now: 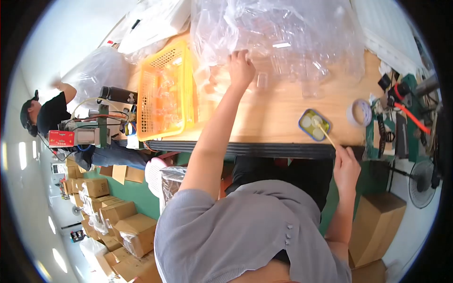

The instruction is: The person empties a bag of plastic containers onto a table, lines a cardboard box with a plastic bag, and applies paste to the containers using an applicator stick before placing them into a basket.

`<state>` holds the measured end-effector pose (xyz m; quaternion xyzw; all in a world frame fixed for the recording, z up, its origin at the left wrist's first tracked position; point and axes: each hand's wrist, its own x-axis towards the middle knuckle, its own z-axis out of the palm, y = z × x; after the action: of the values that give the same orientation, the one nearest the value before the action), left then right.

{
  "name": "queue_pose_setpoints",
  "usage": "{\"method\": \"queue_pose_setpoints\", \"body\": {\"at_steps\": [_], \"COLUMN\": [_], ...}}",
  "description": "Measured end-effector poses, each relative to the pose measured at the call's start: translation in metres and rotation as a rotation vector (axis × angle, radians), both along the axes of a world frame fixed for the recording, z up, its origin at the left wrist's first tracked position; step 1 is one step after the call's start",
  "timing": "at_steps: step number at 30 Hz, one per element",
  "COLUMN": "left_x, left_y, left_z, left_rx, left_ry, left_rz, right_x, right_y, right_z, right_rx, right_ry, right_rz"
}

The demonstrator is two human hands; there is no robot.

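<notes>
My right hand, at the table's front edge, has its fingers closed on a thin wooden stick. The stick's far end rests in a small blue-rimmed tin holding pale, yellowish contents. Farther back, my left hand reaches among clear plastic pieces at the edge of a large transparent bag. Its fingers are curled down, and whatever they pinch is too hidden to make out. A small clear plastic piece lies just right of that hand.
Left of my left arm stands a yellow basket with clear pieces inside. A tape roll and tools are at the right. Beyond the basket are a black bottle, a machine and another person. Cardboard boxes fill the floor left.
</notes>
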<state>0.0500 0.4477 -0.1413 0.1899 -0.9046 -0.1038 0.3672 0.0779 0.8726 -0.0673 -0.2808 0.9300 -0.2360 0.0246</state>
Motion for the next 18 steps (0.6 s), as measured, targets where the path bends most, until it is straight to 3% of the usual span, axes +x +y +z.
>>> {"method": "queue_pose_setpoints", "body": {"at_steps": [1,4,5,9,12,13,14,17,18], "left_x": [-0.008,-0.032,-0.040,-0.046,-0.041,-0.043,-0.048,-0.051,-0.063], "left_y": [-0.013,-0.055,-0.076,-0.172,-0.227,-0.271,-0.301,-0.249,-0.280], "left_z": [0.010,0.042,0.047,0.053,0.045,0.032,0.011,0.055,0.027], "left_rx": [0.047,-0.203,-0.116,-0.320,0.124,0.052,0.198,0.339,0.323], "left_ry": [-0.015,-0.104,-0.190,-0.643,-0.472,-0.725,-0.662,-0.679,-0.678], "left_rz": [-0.017,0.150,0.179,0.552,0.589,0.375,0.428,0.560,0.473], "right_x": [-0.001,-0.007,-0.008,-0.013,-0.012,-0.012,-0.012,-0.013,-0.010], "right_y": [0.002,0.005,0.007,0.017,0.019,0.021,0.021,0.017,0.012], "right_z": [0.000,-0.003,-0.006,-0.024,-0.034,-0.037,-0.040,-0.056,-0.051], "right_rx": [-0.020,-0.097,-0.125,-0.286,-0.422,-0.393,-0.368,-0.408,-0.413], "right_ry": [-0.027,-0.096,-0.113,-0.260,-0.321,-0.321,-0.323,-0.319,-0.337], "right_rz": [-0.002,0.004,0.003,-0.037,-0.054,-0.065,-0.064,-0.083,-0.107]}}
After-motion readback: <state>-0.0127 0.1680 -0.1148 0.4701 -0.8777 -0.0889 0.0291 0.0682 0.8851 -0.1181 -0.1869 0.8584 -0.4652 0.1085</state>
